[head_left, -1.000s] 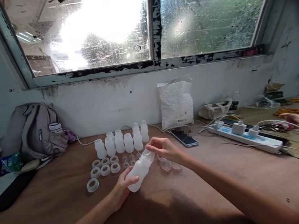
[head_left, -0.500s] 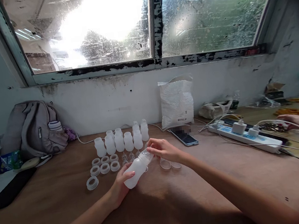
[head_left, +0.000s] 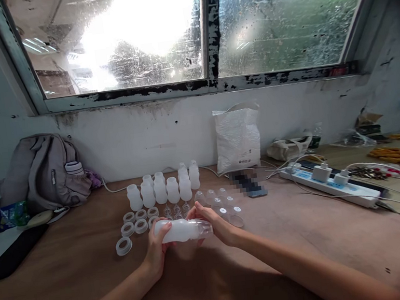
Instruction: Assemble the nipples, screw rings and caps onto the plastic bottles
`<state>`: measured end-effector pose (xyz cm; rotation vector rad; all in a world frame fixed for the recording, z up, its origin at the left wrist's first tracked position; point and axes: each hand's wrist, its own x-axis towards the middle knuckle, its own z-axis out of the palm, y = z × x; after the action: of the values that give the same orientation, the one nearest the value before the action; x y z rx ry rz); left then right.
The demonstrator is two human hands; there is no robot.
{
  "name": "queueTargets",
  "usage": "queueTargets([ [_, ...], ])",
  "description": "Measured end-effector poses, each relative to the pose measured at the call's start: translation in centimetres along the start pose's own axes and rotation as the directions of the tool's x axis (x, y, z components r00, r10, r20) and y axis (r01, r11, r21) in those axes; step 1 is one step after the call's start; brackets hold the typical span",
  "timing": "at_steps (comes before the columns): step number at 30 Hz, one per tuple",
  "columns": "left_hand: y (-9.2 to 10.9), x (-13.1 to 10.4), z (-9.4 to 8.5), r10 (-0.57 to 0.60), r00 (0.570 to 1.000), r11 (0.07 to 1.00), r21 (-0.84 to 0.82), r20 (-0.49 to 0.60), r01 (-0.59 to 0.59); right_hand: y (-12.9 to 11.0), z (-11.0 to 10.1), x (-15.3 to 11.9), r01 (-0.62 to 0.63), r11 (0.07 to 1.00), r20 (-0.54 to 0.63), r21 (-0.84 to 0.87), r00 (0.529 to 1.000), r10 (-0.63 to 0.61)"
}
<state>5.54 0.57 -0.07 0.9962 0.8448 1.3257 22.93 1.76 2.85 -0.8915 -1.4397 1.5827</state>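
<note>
A frosted white baby bottle (head_left: 179, 230) with a clear cap lies sideways between my hands, its capped end to the right. My left hand (head_left: 157, 247) is wrapped round the bottle's base. At the capped end, my right hand (head_left: 214, 223) has its fingers closed round the neck and cap; some fingertips are hidden behind it. Just beyond are several white bottles (head_left: 172, 190), standing in a group. Screw rings (head_left: 124, 246) lie to the left, clear nipples (head_left: 167, 212) stand in the middle, and clear caps (head_left: 236, 220) sit to the right.
A phone (head_left: 258, 193) lies behind the caps, with a white bag (head_left: 238, 138) against the wall. To the right, a power strip (head_left: 354, 191) has plugs and cables trailing over the table. A backpack (head_left: 38, 170) and a black flat item (head_left: 16, 253) occupy the left side.
The bottle has turned from a slant to nearly level, and my right hand has come down and toward me. Another person's hand at the far right has left the view.
</note>
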Motion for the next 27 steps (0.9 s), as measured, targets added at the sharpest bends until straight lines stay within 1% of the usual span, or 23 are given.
queueTargets([
  [3,0.1,-0.4,0.3,-0.007,1.0,0.995,0.101,0.03,0.004,0.3,0.5,-0.3,0.036,0.997,-0.112,0.074,0.993,-0.027],
  [5,0.1,-1.2,0.5,0.0,1.0,0.991,0.137,-0.004,0.001,0.3,0.9,-0.6,0.045,0.991,-0.14,0.126,0.99,-0.027],
  [7,0.1,-2.2,0.6,0.014,0.997,0.991,0.136,-0.074,-0.004,0.2,1.5,-1.1,0.029,0.986,-0.103,0.166,0.995,-0.012],
  [9,0.2,-3.3,0.8,0.042,0.99,0.991,0.132,-0.131,-0.025,-0.2,2.1,-1.6,0.021,0.986,-0.038,0.165,0.999,-0.015],
  [13,0.4,-4.7,1.0,0.115,0.983,0.982,0.168,-0.144,-0.09,-0.8,3.1,-2.6,0.071,0.993,0.038,0.099,0.996,-0.075],
  [18,0.2,-5.2,1.3,0.159,0.972,0.97,0.212,-0.172,-0.121,-0.7,3.3,-3.0,0.142,0.989,0.055,0.037,0.988,-0.144],
  [23,-0.4,-5.7,1.5,0.173,0.962,0.977,0.161,-0.21,-0.14,-0.9,3.3,-3.3,0.186,0.981,0.062,-0.05,0.981,-0.183],
  [27,-0.3,-5.9,1.6,0.17,0.958,0.981,0.128,-0.232,-0.143,-1.2,3.4,-3.6,0.241,0.959,0.067,-0.148,0.97,-0.234],
])
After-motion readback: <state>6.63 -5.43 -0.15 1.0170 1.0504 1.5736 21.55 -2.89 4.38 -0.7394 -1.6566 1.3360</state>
